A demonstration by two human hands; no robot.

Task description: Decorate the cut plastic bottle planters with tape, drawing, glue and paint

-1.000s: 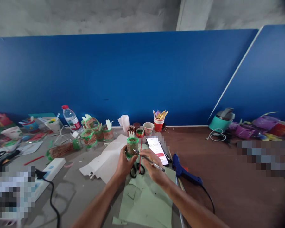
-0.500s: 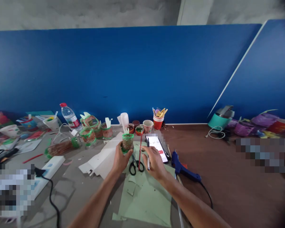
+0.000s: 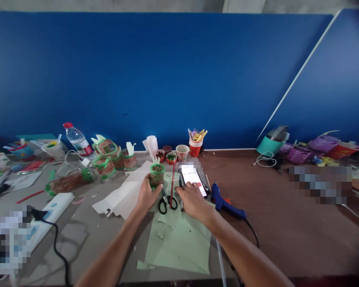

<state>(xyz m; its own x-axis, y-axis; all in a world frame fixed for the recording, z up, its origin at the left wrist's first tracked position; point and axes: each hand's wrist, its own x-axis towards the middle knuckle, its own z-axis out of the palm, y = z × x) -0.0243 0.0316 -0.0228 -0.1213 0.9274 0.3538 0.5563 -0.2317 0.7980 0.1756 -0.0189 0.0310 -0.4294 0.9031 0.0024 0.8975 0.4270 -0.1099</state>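
Observation:
My left hand (image 3: 148, 194) is closed around a small brown pot (image 3: 157, 175) with a green rim and pale green leaf-like pieces sticking up from it. Just right of it, my right hand (image 3: 195, 200) is low over the table with its thumb across a dark pen (image 3: 182, 205); the fingers partly cover the pen and the lower part of a phone (image 3: 190, 171) with a lit screen. Between the hands are scissors (image 3: 163, 205) with black handles and a thin red stick (image 3: 172, 187). Pale green paper (image 3: 182, 243) with cut scraps lies below them.
A blue glue gun (image 3: 227, 205) with a cord lies right of the phone. White paper (image 3: 119, 195) is on the left, near a power strip (image 3: 52, 213). Behind stand a water bottle (image 3: 79, 141), similar pots (image 3: 130, 159), cups (image 3: 182, 153) and a cup of wooden pieces (image 3: 195, 147).
My right hand has lowered towards the table and phone with the pen. My left hand still grips the pot, now turned more top-towards me. The whole view has shifted slightly.

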